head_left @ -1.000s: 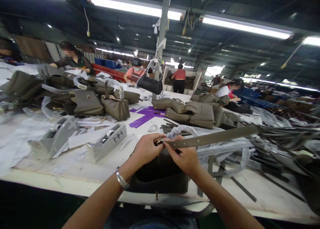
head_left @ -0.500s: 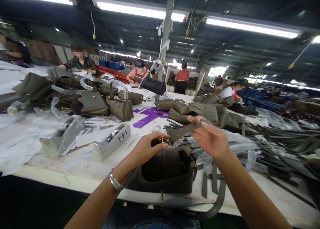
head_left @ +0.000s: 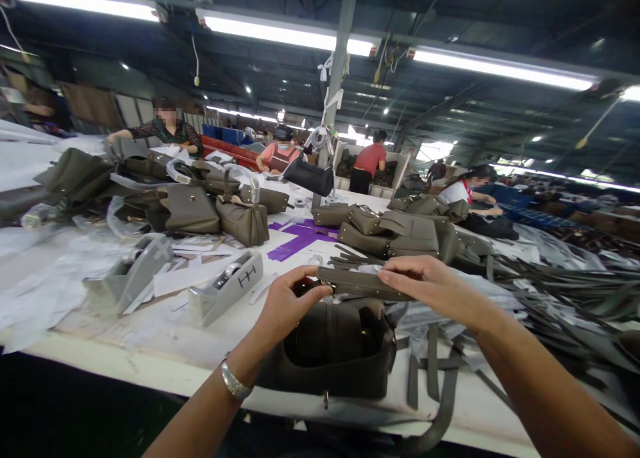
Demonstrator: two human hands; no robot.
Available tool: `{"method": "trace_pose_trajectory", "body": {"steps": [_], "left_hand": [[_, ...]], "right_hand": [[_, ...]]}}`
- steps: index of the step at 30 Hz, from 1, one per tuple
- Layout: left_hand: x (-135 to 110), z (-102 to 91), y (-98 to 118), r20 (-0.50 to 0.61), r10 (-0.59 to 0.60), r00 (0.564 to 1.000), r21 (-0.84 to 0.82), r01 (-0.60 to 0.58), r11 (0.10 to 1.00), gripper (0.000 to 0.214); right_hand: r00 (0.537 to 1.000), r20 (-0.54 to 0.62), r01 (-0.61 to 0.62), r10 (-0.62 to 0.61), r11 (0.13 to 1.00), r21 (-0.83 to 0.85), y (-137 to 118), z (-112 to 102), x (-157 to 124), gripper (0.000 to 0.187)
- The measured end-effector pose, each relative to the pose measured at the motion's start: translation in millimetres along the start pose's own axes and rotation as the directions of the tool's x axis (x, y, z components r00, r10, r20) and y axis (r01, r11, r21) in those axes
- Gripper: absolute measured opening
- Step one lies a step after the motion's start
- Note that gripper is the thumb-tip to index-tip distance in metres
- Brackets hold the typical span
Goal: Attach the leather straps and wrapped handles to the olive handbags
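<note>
An open olive-grey leather handbag (head_left: 330,358) sits upright at the near edge of the white worktable (head_left: 150,351). Just above its opening I hold an olive leather strap (head_left: 357,283) level. My left hand (head_left: 287,301), with a metal watch at the wrist, pinches the strap's left end at a small metal buckle. My right hand (head_left: 433,286) grips the strap further right, fingers curled over it. More of the strap hangs down over the table edge on the right.
Two grey tape dispensers (head_left: 225,288) lie to the left among white paper. Piles of finished olive bags (head_left: 190,208) fill the middle. Several loose straps (head_left: 560,291) spread to the right. Purple tape (head_left: 295,238) marks the table. Other workers sit at the far side.
My right hand has slid along the strap, first away to the right and raised, now lower with the strap level over the bag. The left hand stays at the buckle end.
</note>
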State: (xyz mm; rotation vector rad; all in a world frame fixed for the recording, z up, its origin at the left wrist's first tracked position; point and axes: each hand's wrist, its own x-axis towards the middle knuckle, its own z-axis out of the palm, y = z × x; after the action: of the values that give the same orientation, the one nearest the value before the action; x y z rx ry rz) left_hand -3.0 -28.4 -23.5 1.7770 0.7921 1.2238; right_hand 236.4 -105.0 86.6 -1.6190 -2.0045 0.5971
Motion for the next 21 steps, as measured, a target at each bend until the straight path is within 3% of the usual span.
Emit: {"method": "trace_pose_trajectory", "body": {"steps": [5,11,18,21], "left_hand": [[-1.0,-0.3,-4.2,-0.033,-0.005,0.999,-0.019,0.004,1.000,0.023],[-0.5,-0.3,-4.8,-0.022,-0.006,1.000,0.035,0.006,0.999,0.026],[-1.7,-6.3,-3.6,-0.050,0.014,0.999,0.142,-0.007,0.990,0.028],[-3.3,-4.5,-1.7,-0.001,0.047,0.999,0.197,-0.046,0.979,0.025]], "right_hand": [[1.000,0.022,-0.013,0.015,0.996,-0.087,5.7,-5.4,2.6,0.037],[0.995,0.097,0.017,-0.012,0.998,-0.053,8.5,-8.3,9.0,0.040],[0.994,0.022,0.107,-0.107,0.994,0.017,-0.2,-4.7,16.9,0.036],[0.988,0.044,0.147,-0.147,0.989,-0.008,-2.2,-2.5,18.4,0.037]]}}
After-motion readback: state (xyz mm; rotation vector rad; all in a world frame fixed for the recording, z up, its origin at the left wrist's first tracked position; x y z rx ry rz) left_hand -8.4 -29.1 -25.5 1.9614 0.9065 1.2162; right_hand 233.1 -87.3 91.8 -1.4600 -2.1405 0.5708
